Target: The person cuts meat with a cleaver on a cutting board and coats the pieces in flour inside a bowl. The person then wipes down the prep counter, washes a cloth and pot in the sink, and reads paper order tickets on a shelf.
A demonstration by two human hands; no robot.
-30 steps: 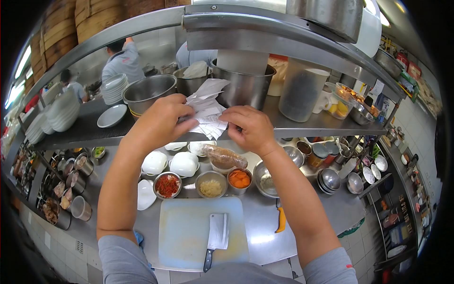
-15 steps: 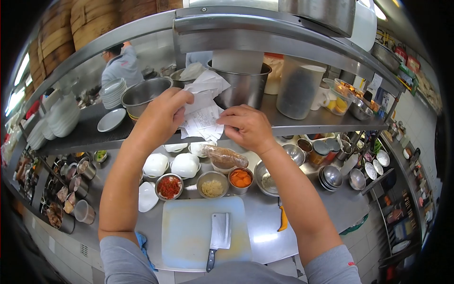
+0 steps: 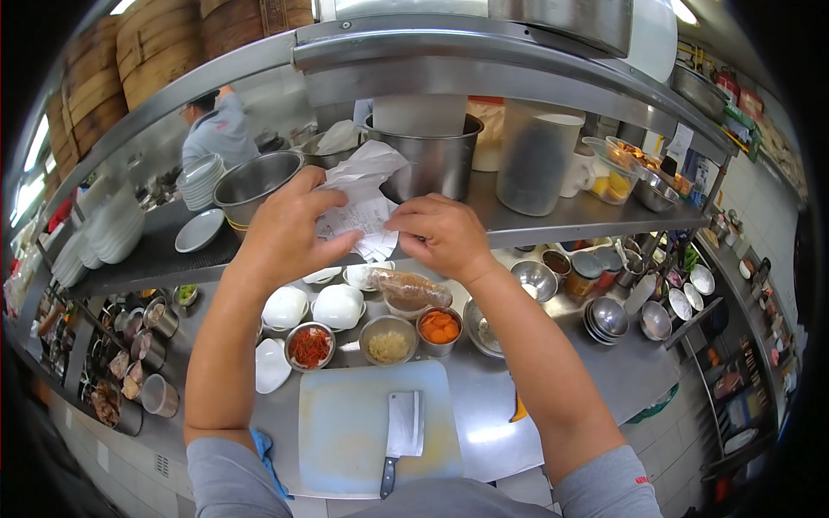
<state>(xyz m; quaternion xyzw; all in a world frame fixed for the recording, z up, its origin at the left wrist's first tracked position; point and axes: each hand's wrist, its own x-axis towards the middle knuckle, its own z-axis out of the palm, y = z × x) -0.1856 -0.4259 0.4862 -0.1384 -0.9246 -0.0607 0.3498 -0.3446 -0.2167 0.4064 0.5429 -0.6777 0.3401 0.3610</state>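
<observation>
A bunch of white printed receipts [image 3: 366, 216] is held up in front of the steel shelf's edge. My left hand [image 3: 289, 224] grips the bunch from the left, its thumb lying across the lower slips. From the right, my right hand [image 3: 440, 233] pinches the edge of the slips between thumb and fingers. Below both hands, a cleaver [image 3: 405, 423] lies on the pale cutting board [image 3: 345, 414]. Just behind the board stand steel bowls of red shreds [image 3: 310, 345], chopped pale bits [image 3: 388, 341] and orange slices [image 3: 439, 327].
On the shelf stand a deep steel pot [image 3: 440, 160], a large tub of dark contents [image 3: 537, 164] and a wide pot [image 3: 259, 181]. White bowls [image 3: 338, 306] and a wrapped brown bundle [image 3: 408, 286] sit underneath. A co-worker [image 3: 218, 129] stands beyond the shelf.
My left hand has shifted along the receipts, with its thumb now spread over them. The slips have bunched lower and closer together. The view has tilted slightly.
</observation>
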